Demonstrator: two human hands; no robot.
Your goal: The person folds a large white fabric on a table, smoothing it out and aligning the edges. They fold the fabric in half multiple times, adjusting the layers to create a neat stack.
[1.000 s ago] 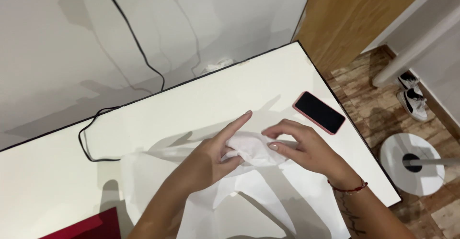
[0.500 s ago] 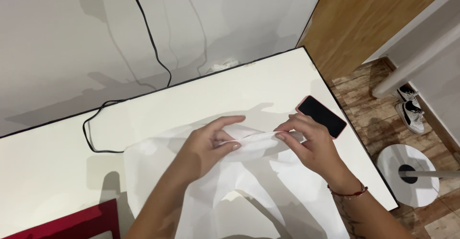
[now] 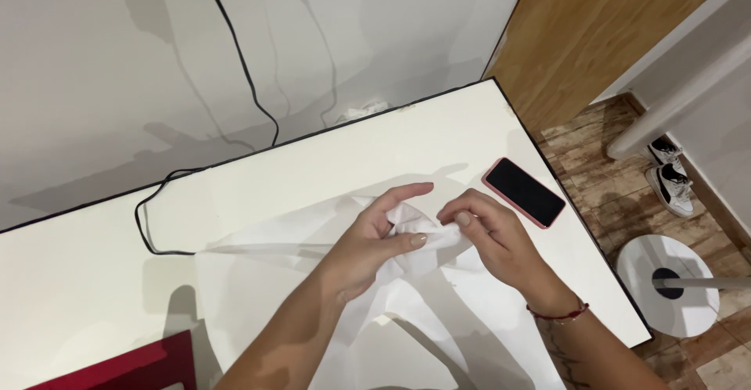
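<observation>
A white cloth [image 3: 274, 280] lies spread over the white table [image 3: 86, 273] in the head view. My left hand [image 3: 374, 237] pinches a bunched fold of this cloth between thumb and fingers, lifted slightly off the table. My right hand [image 3: 497, 237] grips the same bunched fold from the right side, its fingertips almost touching the left thumb. A red cord bracelet sits on my right wrist. The cloth's lower part runs under my forearms and out of the bottom of the frame.
A phone with a pink case [image 3: 523, 192] lies face up near the table's right edge. A black cable [image 3: 156, 202] loops on the table and climbs the wall. A dark red object [image 3: 133, 366] sits at the bottom left. A round white stand base [image 3: 665, 288] and shoes [image 3: 669, 175] are on the floor.
Both hands have closed together on the cloth's middle, gathering it into a tighter bunch. The left fingers, stretched out earlier, are now curled around the fold.
</observation>
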